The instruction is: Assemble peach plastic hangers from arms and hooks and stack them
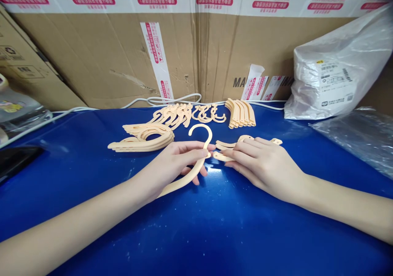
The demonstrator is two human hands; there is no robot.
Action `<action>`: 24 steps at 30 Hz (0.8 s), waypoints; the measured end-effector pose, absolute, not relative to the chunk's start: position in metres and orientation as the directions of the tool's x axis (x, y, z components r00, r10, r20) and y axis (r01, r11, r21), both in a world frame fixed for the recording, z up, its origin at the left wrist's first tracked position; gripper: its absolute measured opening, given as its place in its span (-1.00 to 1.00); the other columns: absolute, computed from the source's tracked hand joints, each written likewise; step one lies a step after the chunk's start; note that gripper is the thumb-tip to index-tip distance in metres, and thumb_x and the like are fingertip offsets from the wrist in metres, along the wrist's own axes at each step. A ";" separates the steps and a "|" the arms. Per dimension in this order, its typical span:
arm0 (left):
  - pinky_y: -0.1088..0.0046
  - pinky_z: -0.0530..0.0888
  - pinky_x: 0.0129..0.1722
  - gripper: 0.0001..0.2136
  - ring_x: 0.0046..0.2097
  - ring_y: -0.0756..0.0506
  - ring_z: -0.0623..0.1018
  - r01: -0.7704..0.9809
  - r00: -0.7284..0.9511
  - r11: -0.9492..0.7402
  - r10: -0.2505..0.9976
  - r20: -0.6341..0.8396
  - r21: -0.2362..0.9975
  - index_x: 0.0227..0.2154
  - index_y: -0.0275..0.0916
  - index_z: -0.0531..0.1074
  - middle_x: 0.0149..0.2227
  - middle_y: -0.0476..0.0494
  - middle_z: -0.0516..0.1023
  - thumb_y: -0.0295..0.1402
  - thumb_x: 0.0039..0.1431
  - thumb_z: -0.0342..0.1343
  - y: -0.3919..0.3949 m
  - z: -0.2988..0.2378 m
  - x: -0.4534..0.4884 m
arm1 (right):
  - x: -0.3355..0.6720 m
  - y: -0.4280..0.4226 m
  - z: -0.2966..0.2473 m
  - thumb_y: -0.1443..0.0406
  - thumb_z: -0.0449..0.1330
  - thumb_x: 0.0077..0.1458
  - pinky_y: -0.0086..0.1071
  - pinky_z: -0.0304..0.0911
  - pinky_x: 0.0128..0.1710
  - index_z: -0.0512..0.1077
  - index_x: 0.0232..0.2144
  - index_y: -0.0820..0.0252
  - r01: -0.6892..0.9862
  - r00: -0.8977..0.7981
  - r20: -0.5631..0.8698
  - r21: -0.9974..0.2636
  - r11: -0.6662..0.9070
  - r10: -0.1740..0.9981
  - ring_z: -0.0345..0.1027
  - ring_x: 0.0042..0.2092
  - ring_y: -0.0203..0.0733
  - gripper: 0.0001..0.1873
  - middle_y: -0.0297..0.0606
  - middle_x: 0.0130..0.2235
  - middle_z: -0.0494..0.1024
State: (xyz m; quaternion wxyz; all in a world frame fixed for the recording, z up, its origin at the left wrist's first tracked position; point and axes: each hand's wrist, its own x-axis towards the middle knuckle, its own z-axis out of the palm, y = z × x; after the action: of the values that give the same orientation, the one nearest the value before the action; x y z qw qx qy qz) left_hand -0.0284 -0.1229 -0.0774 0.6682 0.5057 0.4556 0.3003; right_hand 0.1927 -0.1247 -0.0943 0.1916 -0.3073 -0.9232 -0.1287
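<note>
Between the thumb and fingers of my left hand (pixel 172 161) is a cream plastic hanger half (pixel 187 178), a curved arm joined to an upright hook (pixel 210 133). The joint lies at my fingertips; the arm's lower end runs behind my wrist. My right hand (pixel 267 163) is closed over a cream hanger arm piece (pixel 220 156), whose holed end points left, just apart from the joint. More curved pieces (pixel 223 144) lie just behind my right fingers, partly covered by them.
Stacked folded hangers (pixel 141 145) lie left, with loose arm pieces (pixel 172 114), hooks (pixel 210 113) and a row of curved tubes (pixel 241 113) behind. Cardboard boxes (pixel 116 55) and a white cable (pixel 135 101) line the back. A plastic parcel bag (pixel 331 71) stands right; a dark device (pixel 18 161) lies left.
</note>
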 end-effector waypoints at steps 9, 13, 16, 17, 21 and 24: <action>0.70 0.45 -0.58 -0.77 -0.55 0.08 0.48 0.099 0.448 0.364 0.815 -0.368 0.926 -0.08 -0.35 0.51 -0.57 -0.04 0.53 -0.41 0.25 0.10 -0.121 -0.072 -0.026 | 0.193 -0.126 -0.097 0.28 0.02 0.30 -0.37 0.12 -0.35 0.52 -0.18 0.24 0.625 -0.720 0.490 0.149 0.766 0.492 0.29 -0.32 -0.21 -0.72 -0.23 -0.37 0.49; 0.69 0.47 -0.57 -0.76 -0.53 0.07 0.49 0.109 0.458 0.357 0.811 -0.366 0.928 -0.06 -0.34 0.50 -0.57 -0.04 0.52 -0.41 0.26 0.09 -0.120 -0.074 -0.026 | 0.194 -0.126 -0.097 0.29 0.03 0.29 -0.35 0.16 -0.30 0.52 -0.15 0.24 0.612 -0.735 0.491 0.182 0.769 0.468 0.34 -0.28 -0.18 -0.73 -0.22 -0.36 0.51; 0.69 0.47 -0.56 -0.76 -0.53 0.08 0.48 0.109 0.473 0.353 0.804 -0.361 0.929 -0.05 -0.33 0.50 -0.56 -0.03 0.52 -0.40 0.27 0.10 -0.119 -0.075 -0.027 | 0.194 -0.126 -0.097 0.31 0.04 0.29 -0.34 0.17 -0.29 0.53 -0.20 0.25 0.600 -0.742 0.495 0.189 0.777 0.452 0.36 -0.28 -0.18 -0.74 -0.22 -0.36 0.53; 0.69 0.47 -0.56 -0.76 -0.54 0.08 0.48 0.110 0.484 0.349 0.799 -0.357 0.930 -0.05 -0.32 0.50 -0.56 -0.03 0.53 -0.39 0.27 0.10 -0.119 -0.076 -0.027 | 0.194 -0.126 -0.097 0.31 0.04 0.29 -0.34 0.17 -0.30 0.53 -0.21 0.25 0.596 -0.743 0.499 0.192 0.780 0.445 0.36 -0.28 -0.18 -0.74 -0.22 -0.36 0.53; 0.70 0.47 -0.56 -0.76 -0.53 0.08 0.49 0.121 0.517 0.341 0.780 -0.352 0.932 -0.06 -0.30 0.51 -0.55 -0.03 0.53 -0.36 0.26 0.11 -0.118 -0.078 -0.029 | 0.194 -0.127 -0.097 0.32 0.04 0.29 -0.35 0.16 -0.33 0.53 -0.24 0.26 0.585 -0.748 0.516 0.218 0.781 0.416 0.36 -0.31 -0.21 -0.74 -0.25 -0.38 0.53; 0.70 0.48 -0.55 -0.76 -0.50 0.07 0.50 0.136 0.520 0.339 0.776 -0.358 0.931 -0.06 -0.28 0.51 -0.55 -0.03 0.52 -0.35 0.26 0.11 -0.118 -0.078 -0.029 | 0.194 -0.127 -0.098 0.33 0.05 0.28 -0.36 0.17 -0.34 0.53 -0.28 0.26 0.584 -0.747 0.526 0.226 0.780 0.407 0.36 -0.32 -0.23 -0.75 -0.26 -0.39 0.53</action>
State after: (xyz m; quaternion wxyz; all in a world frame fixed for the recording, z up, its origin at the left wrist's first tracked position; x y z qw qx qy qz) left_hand -0.0293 -0.1177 -0.0778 0.6945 0.5269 0.4325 0.2304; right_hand 0.1937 -0.1268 -0.0976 0.2306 -0.2707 -0.9148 -0.1916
